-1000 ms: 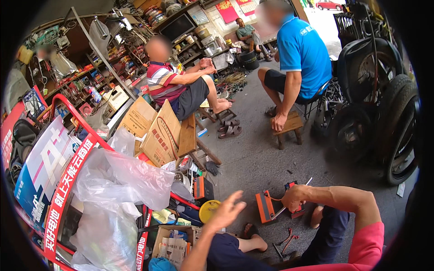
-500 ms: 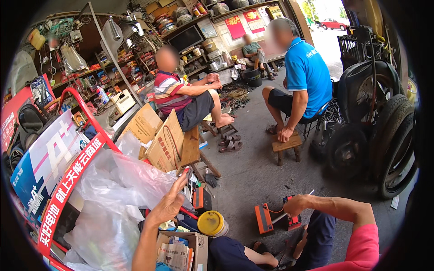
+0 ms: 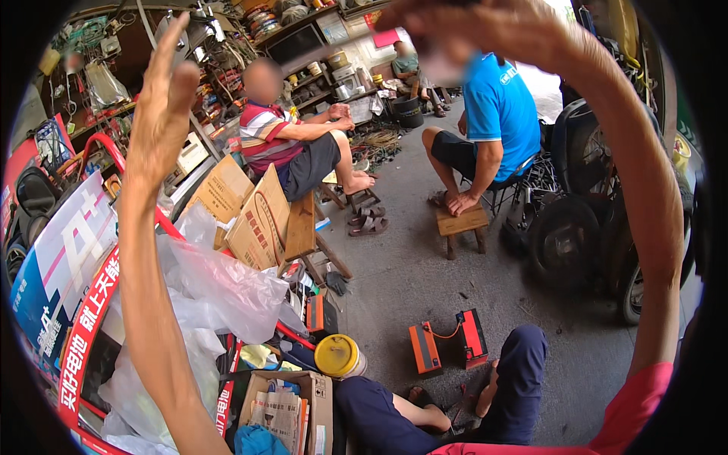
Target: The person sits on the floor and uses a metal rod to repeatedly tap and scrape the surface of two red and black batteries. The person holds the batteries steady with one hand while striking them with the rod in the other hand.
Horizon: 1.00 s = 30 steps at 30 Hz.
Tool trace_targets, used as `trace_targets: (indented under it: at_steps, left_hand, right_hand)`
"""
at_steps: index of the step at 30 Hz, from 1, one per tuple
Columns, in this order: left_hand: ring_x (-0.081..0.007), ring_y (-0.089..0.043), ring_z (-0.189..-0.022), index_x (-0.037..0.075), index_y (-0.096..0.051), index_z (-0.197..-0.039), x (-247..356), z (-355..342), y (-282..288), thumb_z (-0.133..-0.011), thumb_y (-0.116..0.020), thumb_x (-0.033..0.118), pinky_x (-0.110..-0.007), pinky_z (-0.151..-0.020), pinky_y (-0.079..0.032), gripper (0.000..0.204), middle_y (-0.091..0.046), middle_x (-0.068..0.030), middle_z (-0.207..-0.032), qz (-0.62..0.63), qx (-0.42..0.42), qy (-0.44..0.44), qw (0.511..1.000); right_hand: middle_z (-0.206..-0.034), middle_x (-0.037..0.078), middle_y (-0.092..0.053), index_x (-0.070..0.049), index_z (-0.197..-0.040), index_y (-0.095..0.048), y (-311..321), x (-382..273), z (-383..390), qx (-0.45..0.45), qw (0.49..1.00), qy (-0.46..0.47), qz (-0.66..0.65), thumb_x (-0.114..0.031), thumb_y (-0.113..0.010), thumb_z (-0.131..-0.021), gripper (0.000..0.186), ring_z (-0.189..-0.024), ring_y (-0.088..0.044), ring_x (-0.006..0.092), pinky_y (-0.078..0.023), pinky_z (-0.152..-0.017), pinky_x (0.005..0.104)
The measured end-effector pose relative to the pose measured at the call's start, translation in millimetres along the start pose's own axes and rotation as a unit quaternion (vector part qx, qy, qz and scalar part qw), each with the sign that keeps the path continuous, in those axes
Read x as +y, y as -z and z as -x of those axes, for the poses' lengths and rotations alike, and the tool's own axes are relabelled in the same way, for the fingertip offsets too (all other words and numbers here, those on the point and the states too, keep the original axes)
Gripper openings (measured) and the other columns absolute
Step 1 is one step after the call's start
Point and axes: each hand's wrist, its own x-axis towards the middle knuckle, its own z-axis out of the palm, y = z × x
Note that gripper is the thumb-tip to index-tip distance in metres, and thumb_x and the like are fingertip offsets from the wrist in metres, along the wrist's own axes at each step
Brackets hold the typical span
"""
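Both hands are raised: the left hand (image 3: 163, 98) spread empty at upper left, well above the orange battery (image 3: 425, 349) at lower centre; the right hand's (image 3: 485, 26) state is unclear.

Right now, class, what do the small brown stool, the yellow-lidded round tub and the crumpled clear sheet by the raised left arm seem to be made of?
Small brown stool: probably bare wood, matt, with a plank top and square legs. Yellow-lidded round tub: likely plastic, smooth with a slight sheen. Crumpled clear sheet: thin plastic film, translucent, creased and glossy.

Clear plastic sheet (image 3: 220, 296) looks thin, crinkly, glossy. Cardboard boxes (image 3: 254, 216) matt brown, wooden stool (image 3: 461, 222) bare and dull. Concrete floor (image 3: 409, 273) rough, grey, w/ stains.
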Motion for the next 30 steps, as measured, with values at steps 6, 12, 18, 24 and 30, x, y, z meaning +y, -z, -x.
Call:
trace_targets:
  at_steps: [6,12,18,24,30]
  left_hand:
    - [-0.0338,-0.029,-0.138,-0.004,-0.031,-0.142,-155.8,-10.4,65.2,-0.086,-0.037,0.073,-0.04,-0.113,-0.023,0.095,-0.031,-0.0256,-0.147,-0.258,0.115,0.062,0.957]
    - [-0.0351,-0.011,-0.144,0.005,-0.023,-0.148,-171.0,139.0,154.6,-0.099,-0.035,0.047,-0.043,-0.116,-0.01,0.066,-0.021,-0.0172,-0.154,-0.438,-0.07,0.202,0.873]
    - [-0.0382,-0.008,-0.144,0.003,-0.018,-0.149,60.5,252.9,114.0,-0.086,-0.061,0.019,-0.045,-0.116,-0.012,0.078,-0.017,-0.023,-0.154,-0.218,-0.5,0.423,0.724]
    - [-0.0397,-0.011,-0.143,0.001,-0.018,-0.148,153.4,311.2,-29.9,-0.083,-0.043,0.073,-0.046,-0.115,-0.016,0.1,-0.021,-0.0246,-0.152,0.35,-0.584,0.172,0.712]
    - [-0.0388,-0.024,-0.138,0.003,-0.032,-0.142,179.0,324.1,-104.1,-0.082,-0.067,0.037,-0.044,-0.112,-0.022,0.077,-0.029,-0.0234,-0.147,0.37,-0.563,0.097,0.733]
  right_hand:
    - [-0.084,0.013,-0.07,-0.002,-0.095,-0.071,20.2,1.7,-17.8,0.011,1.0,-0.016,-0.021,-0.008,-0.061,-0.083,0.017,-0.084,-0.068,0.0255,-0.05,-0.082,0.0385]
    - [-0.083,0.014,-0.07,0.0,-0.093,-0.072,56.7,-1.3,75.4,0.055,0.992,-0.118,-0.003,-0.003,-0.061,-0.079,0.018,-0.08,-0.069,0.0256,-0.054,-0.076,0.0365]
    - [-0.082,0.015,-0.07,0.001,-0.09,-0.072,99.1,-58.6,288.4,0.153,0.873,-0.463,-0.028,0.001,-0.061,-0.075,0.019,-0.076,-0.07,0.0258,-0.057,-0.071,0.0346]
    - [-0.087,0.021,-0.07,0.007,-0.096,-0.07,23.2,-96.0,359.5,-0.053,0.724,-0.635,-0.264,0.013,-0.055,-0.08,0.023,-0.077,-0.071,0.0251,-0.06,-0.068,0.0329]
    - [-0.083,0.015,-0.071,0.005,-0.097,-0.07,-73.6,-98.7,372.7,-0.076,0.672,-0.604,-0.423,0.005,-0.06,-0.086,0.015,-0.078,-0.068,0.0165,-0.052,-0.071,0.0245]
